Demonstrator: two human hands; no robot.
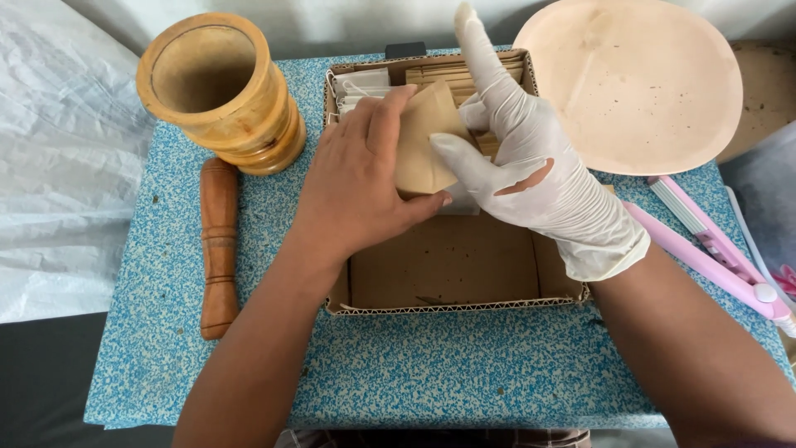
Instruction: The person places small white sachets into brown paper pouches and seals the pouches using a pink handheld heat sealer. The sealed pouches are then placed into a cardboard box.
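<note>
My bare left hand (pixel 356 178) holds a small tan paper pouch (pixel 423 145) over a shallow open cardboard box (pixel 456 307). My right hand (pixel 531 166), in a white glove, touches the pouch's right edge with thumb and bent fingers, the index finger pointing up. At the box's far end stand rows of tan pouches (pixel 464 73) and some white ones (pixel 361 85). The near part of the box shows bare cardboard.
A wooden mortar (pixel 217 87) stands at the far left of the blue speckled table (pixel 431 373), a wooden pestle (pixel 219 245) lying beside it. A pale round plate (pixel 638 79) sits at the far right. A pink hand-held sealer (pixel 713 249) lies at the right edge.
</note>
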